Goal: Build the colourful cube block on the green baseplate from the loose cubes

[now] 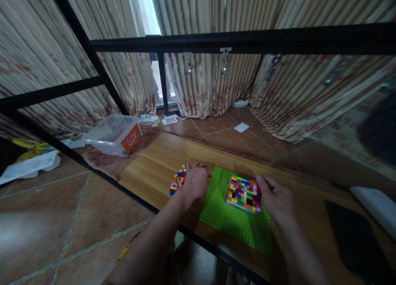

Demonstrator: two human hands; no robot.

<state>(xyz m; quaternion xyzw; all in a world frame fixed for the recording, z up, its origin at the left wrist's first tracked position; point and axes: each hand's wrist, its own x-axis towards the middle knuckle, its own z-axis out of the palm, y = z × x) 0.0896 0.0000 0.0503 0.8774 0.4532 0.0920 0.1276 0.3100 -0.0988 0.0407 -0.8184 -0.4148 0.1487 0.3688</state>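
floor, far left: white plastic sheet (29, 166) crumpled on the tiles, something yellow behind it, too blurred to name.
bin: clear plastic tub (113, 133) with an orange label sits on the floor past the table's far-left corner, well apart from the work.
papers: a few cards or leaflets (169, 121) lie on the floor by the curtain foot.
frame: black metal bars (235, 41) cross the view above and along the near edge of the table.
table: wooden top (154, 161), everything in play sits on it.
loose stock: small pile of coloured bricks (178, 182) just left of the baseplate, touching or under the left hand's fingertips.
left hand (195, 182): palm down over the pile's right side, fingers curled loosely onto the bricks. Can't tell whether one is pinched.
baseplate: green studded plate (230, 223) lies flat, between the two hands.
build: multicoloured brick block (243, 193) stands on the plate's far-right part, a filled rectangle.
right hand (276, 199): rests against the block's right edge, fingers bent and touching its side, steadying rather than lifting.
progress, my read: block covers only a small share of the plate, most studs bare. A modest pile remains, so the work looks partway through.
far right: dark flat mat (355, 239) and a white object (375, 202) on the table, untouched.
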